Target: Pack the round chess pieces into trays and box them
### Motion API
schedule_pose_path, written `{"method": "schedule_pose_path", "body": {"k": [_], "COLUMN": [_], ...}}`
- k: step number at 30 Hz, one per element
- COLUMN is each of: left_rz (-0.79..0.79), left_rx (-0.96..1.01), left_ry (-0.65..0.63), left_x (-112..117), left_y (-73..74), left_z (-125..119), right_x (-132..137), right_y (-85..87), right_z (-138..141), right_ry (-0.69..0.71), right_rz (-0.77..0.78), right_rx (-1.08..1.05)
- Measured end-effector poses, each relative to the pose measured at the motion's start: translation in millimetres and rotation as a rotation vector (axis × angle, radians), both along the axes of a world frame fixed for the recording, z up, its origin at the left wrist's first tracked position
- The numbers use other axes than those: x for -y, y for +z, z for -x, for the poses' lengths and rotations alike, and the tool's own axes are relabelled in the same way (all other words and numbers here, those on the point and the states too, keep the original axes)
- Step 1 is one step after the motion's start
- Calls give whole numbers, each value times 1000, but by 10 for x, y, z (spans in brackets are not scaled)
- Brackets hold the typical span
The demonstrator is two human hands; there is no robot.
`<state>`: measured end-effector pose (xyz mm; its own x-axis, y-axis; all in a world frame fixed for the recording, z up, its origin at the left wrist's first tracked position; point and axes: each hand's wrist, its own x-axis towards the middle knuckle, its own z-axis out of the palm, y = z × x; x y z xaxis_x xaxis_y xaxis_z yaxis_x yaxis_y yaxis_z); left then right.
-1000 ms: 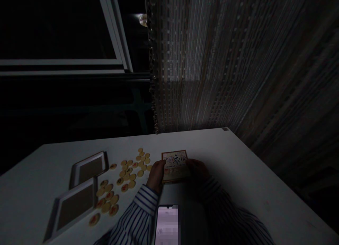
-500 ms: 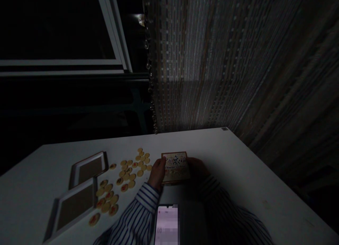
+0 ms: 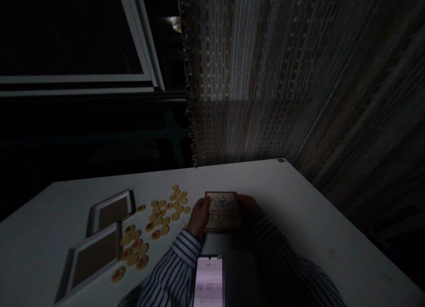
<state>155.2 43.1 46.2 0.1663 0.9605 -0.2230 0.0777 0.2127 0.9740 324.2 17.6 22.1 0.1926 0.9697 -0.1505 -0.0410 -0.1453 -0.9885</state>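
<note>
We've got the little printed box (image 3: 222, 209) just right of the yellow discs (image 3: 162, 216), on or just above the table (image 3: 299, 200). Our left hand (image 3: 198, 217) grips its left edge and our right hand (image 3: 250, 208) wraps its right edge, though that side's pretty dark. Looks like light, stiff cardboard to us, likely easy to dent, so the opposite side edges seem the spot to pinch. Two trays (image 3: 111, 211) lie left of the discs, with a phone (image 3: 209, 280) nearer us.

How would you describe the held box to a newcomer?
On the white table, just right of the scattered round yellow tokens, the left hand and right hand hold a square box by its sides. It alone has a brown border and dark script on a pale face.
</note>
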Motion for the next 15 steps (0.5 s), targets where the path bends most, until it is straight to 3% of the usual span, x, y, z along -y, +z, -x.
{"method": "schedule_pose_path", "body": {"k": [8,15], "left_rz": [44,119], "left_rx": [45,183], "left_ry": [98,86], "left_x": [-38,-73], "left_y": [92,35], "left_z": [51,62], "right_x": [105,140], "right_y": [37,74], "right_z": [107,132], "right_ry": [100,86], "right_rz": [52,65], "right_rx": [-103,-123]}}
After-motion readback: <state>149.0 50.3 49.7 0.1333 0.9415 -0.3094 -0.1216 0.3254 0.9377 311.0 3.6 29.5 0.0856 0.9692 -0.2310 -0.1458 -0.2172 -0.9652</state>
